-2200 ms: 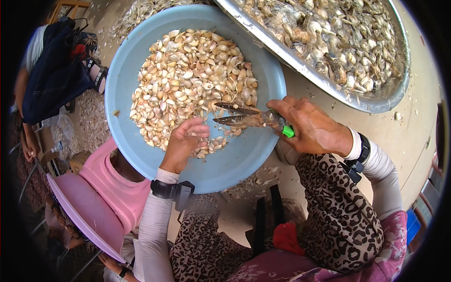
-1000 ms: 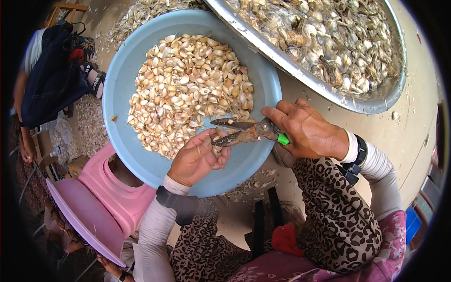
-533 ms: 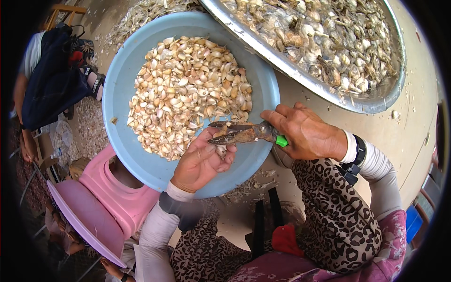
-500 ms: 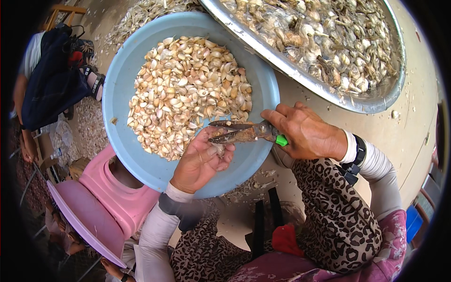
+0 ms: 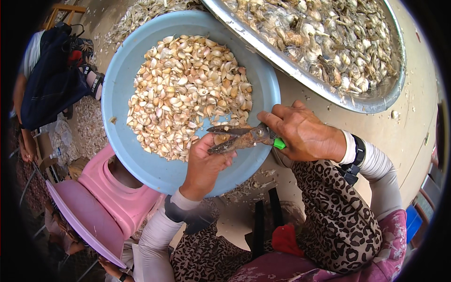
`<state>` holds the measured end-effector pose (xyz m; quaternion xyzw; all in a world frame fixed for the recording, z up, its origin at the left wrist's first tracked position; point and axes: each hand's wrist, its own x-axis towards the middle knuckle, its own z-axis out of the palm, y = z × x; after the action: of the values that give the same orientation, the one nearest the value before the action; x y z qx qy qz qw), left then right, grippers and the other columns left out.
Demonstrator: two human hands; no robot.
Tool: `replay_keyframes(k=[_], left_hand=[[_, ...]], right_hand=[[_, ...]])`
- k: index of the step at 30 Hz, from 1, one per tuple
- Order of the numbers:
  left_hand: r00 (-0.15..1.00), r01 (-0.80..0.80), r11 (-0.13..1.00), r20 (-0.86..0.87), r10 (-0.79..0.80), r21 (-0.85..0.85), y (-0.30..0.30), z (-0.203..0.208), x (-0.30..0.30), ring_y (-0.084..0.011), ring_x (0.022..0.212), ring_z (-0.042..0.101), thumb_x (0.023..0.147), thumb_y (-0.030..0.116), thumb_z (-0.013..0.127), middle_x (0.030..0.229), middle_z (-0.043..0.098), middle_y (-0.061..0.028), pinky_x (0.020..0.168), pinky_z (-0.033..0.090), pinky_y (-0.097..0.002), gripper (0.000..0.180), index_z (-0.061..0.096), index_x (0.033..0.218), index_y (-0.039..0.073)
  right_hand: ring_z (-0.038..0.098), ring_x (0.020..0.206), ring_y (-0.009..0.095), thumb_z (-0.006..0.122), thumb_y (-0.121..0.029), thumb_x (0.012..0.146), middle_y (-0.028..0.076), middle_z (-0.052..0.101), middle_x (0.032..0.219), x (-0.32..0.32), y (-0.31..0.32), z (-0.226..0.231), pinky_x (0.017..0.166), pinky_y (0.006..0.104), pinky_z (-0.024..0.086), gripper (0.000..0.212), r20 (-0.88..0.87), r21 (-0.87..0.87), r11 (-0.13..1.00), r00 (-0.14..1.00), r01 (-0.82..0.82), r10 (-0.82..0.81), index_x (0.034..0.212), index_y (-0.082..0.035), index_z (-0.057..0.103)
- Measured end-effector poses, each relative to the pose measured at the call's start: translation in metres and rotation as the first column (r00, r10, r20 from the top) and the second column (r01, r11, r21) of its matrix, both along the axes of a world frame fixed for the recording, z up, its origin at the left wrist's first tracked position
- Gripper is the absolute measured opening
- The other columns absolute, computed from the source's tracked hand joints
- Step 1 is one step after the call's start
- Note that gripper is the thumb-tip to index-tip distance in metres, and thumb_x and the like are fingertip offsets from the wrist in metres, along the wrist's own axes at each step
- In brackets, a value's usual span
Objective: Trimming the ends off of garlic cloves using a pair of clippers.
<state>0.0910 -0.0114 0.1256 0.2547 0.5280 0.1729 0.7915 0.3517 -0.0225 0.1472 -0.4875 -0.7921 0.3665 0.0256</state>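
Observation:
My right hand (image 5: 303,134) is closed round the green-tipped handles of rusty pruning shears (image 5: 246,138), held over the near right part of a blue basin (image 5: 115,141). The shears' blades are parted and point left. At their tips my left hand (image 5: 206,164) is closed, its fingers pinching what looks like a garlic clove (image 5: 220,138), a small tan piece between the blades, partly hidden. Loose garlic cloves (image 5: 183,89) cover much of the basin's bottom, just beyond my left hand.
A large metal basin (image 5: 300,77) heaped with garlic bulbs overlaps the blue basin's far right side. A pink plastic chair (image 5: 105,197) stands at the left. Garlic skins (image 5: 134,23) litter the floor. Another person's dark-clothed leg (image 5: 54,89) shows at far left.
My left hand has turned, its fingers curling in behind the blades. A papery scrap seen at its fingers is now hidden. The shears' blades have spread wider.

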Motion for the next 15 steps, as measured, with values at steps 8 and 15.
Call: replay_keyframes(k=[8, 15], left_hand=[[0.999, 0.038, 0.998, -0.03, -0.037, 0.054, -0.002, 0.011, 0.009, -0.0063, 0.072, 0.059, 0.091, 0.006, 0.069, 0.088, 0.069, -0.0027, 0.062, 0.047, -0.0187, 0.024, 0.063, 0.114, 0.003], [0.999, 0.047, 0.998, 0.026, -0.048, 0.035, -0.001, 0.007, 0.001, -0.0053, 0.071, 0.057, 0.091, 0.004, 0.066, 0.088, 0.069, -0.0039, 0.066, 0.048, -0.0203, 0.022, 0.064, 0.113, 0.0]], right_hand=[[0.064, 0.081, 0.036, 0.07, -0.007, 0.076, 0.015, 0.06, 0.088, 0.001, -0.001, -0.001, 0.075, 0.0473, 0.045, 0.042, 0.008, -0.006, 1.0, 1.0, -0.015, 0.015, 0.114, 0.003, 0.055], [0.065, 0.083, 0.036, 0.069, -0.006, 0.076, 0.015, 0.06, 0.087, 0.001, 0.0, 0.001, 0.076, 0.047, 0.045, 0.041, -0.006, -0.001, 1.0, 1.0, -0.009, 0.009, 0.113, 0.003, 0.055]])
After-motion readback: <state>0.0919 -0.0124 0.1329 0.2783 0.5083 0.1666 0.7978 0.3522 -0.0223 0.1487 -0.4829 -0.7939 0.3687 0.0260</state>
